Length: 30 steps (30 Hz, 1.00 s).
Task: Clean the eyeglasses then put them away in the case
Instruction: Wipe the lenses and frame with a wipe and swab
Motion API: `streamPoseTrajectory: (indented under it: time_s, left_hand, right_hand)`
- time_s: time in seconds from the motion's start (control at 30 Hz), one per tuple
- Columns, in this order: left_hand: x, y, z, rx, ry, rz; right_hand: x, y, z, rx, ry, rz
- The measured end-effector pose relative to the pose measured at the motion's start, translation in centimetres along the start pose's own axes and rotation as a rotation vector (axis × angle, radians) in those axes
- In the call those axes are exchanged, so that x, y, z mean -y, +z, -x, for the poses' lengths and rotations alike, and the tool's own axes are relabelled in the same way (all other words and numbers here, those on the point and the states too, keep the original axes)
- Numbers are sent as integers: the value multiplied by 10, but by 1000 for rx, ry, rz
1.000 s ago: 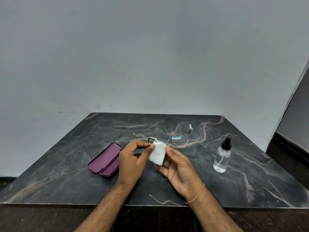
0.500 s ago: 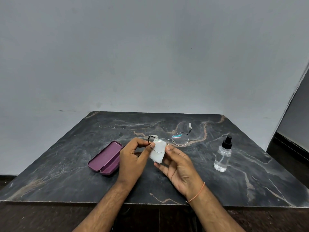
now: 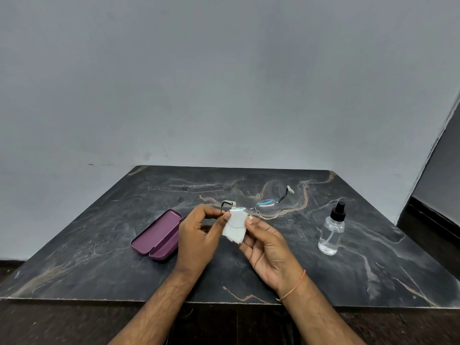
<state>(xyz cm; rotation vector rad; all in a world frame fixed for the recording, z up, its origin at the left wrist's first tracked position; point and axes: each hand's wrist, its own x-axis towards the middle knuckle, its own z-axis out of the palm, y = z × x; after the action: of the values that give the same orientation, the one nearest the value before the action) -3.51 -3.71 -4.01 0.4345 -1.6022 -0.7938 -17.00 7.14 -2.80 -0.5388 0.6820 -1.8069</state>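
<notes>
While both hands (image 3: 199,235) (image 3: 267,247) pinch them: one eyeglasses (image 3: 251,211), one cloth (image 3: 235,229), one open case (image 3: 158,235), one spray bottle (image 3: 332,230).

Glasses up off the table, case open to my left.
I see thin-rimmed eyeglasses (image 3: 251,211) with a white cloth (image 3: 234,227) over one lens; the purple case (image 3: 158,236) lies open on the tabletop.

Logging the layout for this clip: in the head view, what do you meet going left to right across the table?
Purple case, lying open → left hand → white cloth on the near lens → right hand → spray bottle.
</notes>
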Motion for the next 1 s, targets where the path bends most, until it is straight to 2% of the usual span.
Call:
streamPoseTrajectory:
  time_s: [0.17, 0.5, 0.7, 0.87, 1.0]
  left_hand:
    - [0, 1, 0, -15, 13, -50]
    - [-1, -5, -3, -107, -21, 3]
    - [-3, -5, -3, -90, 8, 28]
    - [0, -3, -3, -73, 27, 28]
    - [0, -2, -1, -42, 21, 30]
  right_hand:
    - [-1, -2, -2, -23, -20, 9]
    - [3, -5, -1, -169, -42, -24]
    - [26, -18, 4, -285, -81, -100]
    - [32, -25, 12, -200, -158, -116]
    - [30, -25, 10, -194, -175, -82]
